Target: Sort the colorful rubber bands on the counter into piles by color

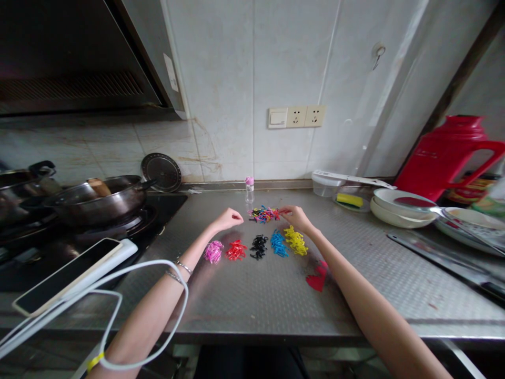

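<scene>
A mixed heap of small coloured loop-like pieces (263, 214) lies on the metal counter. In front of it are sorted piles: pink pieces (213, 252), red pieces (236, 250), black pieces (259, 247), blue pieces (279, 243) and yellow pieces (295, 240). My left hand (230, 218) hovers left of the mixed heap, its fingers pinched together; whatever they hold is too small to make out. At the heap's right edge, my right hand (295, 217) pinches with thumb and forefinger. What lies between those fingertips cannot be made out.
Behind the heap stands a small clear bottle with a pink cap (249, 189). A phone (69, 276) and looped white cable (145, 363) are at left, near a pan (98, 202) on the stove. Bowls (402, 210), a knife (442, 263) and a red thermos (437, 158) occupy the right.
</scene>
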Demonstrator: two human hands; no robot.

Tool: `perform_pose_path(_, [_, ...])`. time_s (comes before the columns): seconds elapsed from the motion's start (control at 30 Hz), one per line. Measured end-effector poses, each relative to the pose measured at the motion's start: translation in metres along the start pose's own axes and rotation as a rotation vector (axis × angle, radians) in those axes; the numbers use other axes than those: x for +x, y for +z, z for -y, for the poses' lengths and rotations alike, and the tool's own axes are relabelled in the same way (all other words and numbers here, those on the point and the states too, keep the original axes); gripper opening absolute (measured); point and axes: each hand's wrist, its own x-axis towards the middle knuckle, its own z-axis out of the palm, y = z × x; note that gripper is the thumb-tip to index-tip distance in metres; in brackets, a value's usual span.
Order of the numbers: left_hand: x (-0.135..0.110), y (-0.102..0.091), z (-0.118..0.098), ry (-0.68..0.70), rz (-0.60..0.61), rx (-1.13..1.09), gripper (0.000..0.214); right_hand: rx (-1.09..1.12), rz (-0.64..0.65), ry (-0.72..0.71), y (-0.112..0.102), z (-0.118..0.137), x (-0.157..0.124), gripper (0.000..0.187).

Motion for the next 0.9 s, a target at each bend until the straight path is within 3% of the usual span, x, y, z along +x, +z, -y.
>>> perform_pose_path(0.2, [0.005, 0.0, 0.014, -0.032, -0.045, -0.008, 0.019, 0.059, 0.023, -0.057, 0.009, 0.039, 0.0, 0.019])
perform_pose_path(0.5, [0.006, 0.002, 0.021, -0.04, -0.07, -0.023, 0.02, 0.076, 0.26, -0.406, 0.048, 0.119, -0.029, 0.022])
perform_pose_path(0.67, [0.005, 0.004, 0.019, -0.036, -0.08, -0.031, 0.022, 0.02, 0.339, -0.446, 0.055, 0.129, -0.041, 0.021])
perform_pose_path(0.9, [0.006, 0.009, 0.019, -0.015, -0.055, -0.03, 0.021, 0.064, 0.289, -0.439, 0.045, 0.118, -0.03, 0.02])
